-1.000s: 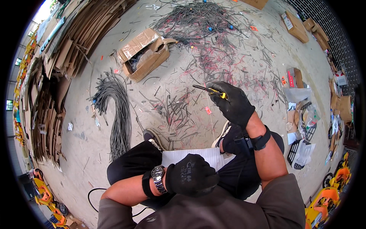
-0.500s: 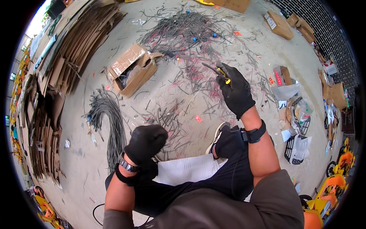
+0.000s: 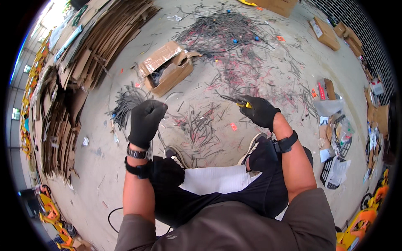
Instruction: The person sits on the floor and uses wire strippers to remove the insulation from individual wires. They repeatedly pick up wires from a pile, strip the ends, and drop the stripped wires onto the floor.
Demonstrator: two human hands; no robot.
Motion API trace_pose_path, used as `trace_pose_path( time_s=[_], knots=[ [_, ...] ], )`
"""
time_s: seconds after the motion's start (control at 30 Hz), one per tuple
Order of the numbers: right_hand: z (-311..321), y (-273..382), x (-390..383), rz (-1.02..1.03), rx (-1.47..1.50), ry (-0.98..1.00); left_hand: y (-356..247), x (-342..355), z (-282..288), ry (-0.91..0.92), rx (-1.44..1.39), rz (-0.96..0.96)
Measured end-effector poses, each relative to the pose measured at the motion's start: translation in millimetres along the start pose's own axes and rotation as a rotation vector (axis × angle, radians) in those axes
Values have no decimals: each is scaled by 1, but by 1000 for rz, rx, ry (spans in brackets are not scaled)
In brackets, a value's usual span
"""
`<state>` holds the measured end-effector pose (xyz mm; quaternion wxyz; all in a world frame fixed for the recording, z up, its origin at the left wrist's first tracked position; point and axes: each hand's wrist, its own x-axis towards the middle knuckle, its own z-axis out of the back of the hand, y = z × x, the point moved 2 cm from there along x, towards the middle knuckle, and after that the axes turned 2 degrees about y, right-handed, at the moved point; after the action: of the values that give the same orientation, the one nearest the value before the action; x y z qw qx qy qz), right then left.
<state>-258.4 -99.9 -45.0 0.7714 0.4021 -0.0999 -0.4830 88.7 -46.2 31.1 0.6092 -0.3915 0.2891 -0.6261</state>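
Both my hands wear black gloves. My right hand (image 3: 260, 111) is closed around a small yellow-handled tool (image 3: 242, 104) whose dark tip points left, over scattered cut wire pieces (image 3: 201, 125) on the concrete floor. My left hand (image 3: 145, 121) is raised in front of me with its fingers curled; a thin wire seems to run from it, but I cannot tell for sure. It hovers beside a bundle of dark cables (image 3: 125, 104). A white sheet (image 3: 215, 180) lies across my lap.
An open cardboard box (image 3: 167, 69) lies beyond my hands. Flattened cardboard stacks (image 3: 67, 83) line the left side. A big heap of dark and red wires (image 3: 226, 33) sits farther off. Boxes, bags and a black basket (image 3: 335, 171) clutter the right.
My left hand has risen from my lap up and to the left, toward the cable bundle. My right hand has kept the tool and stayed out over the wire pieces.
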Motion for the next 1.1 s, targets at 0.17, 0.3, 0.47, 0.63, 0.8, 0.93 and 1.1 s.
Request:
trace_pose_path(
  time_s=[0.17, 0.3, 0.47, 0.63, 0.8, 0.93, 1.1],
  knots=[
    [-48, -25, 9, -82, -190, 339, 13, 9, 5, -90, -17, 80],
    [-84, -31, 7, -139, -523, 501, 18, 7, 14, -66, -39, 86],
    [-66, -9, 9, 156, -435, 129, 31, 2, -5, 155, -60, 62],
    [-38, 98, 5, 614, -188, -259, 2, -9, -30, 468, 76, -25],
    [-61, 95, 1, 484, 29, -21, -16, -20, -50, 570, 69, -148],
    [-58, 76, -1, 241, 244, 139, -8, -14, -36, 511, 113, -107],
    [-50, 69, -9, 75, 486, 183, 6, 2, -7, 344, -11, -19]
  ],
)
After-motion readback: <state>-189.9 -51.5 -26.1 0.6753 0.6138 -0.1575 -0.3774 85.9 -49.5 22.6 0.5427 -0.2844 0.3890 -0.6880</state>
